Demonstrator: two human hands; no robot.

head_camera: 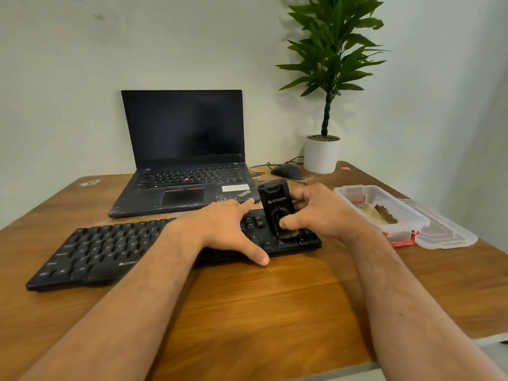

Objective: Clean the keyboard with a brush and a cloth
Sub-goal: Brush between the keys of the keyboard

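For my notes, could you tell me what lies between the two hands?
In the head view, the black brush stands on the keyboard between left hand and right hand.

Two hands: left hand (228, 229), right hand (321, 213); one brush (275, 207); one keyboard (110, 251) near the desk's front edge; one laptop (184, 160) at the back edge; one mouse (287, 171); one potted plant (321, 154) at the back right corner; one plastic container (384, 210) and one lid (445, 232) at the right edge; one desk (275, 298).
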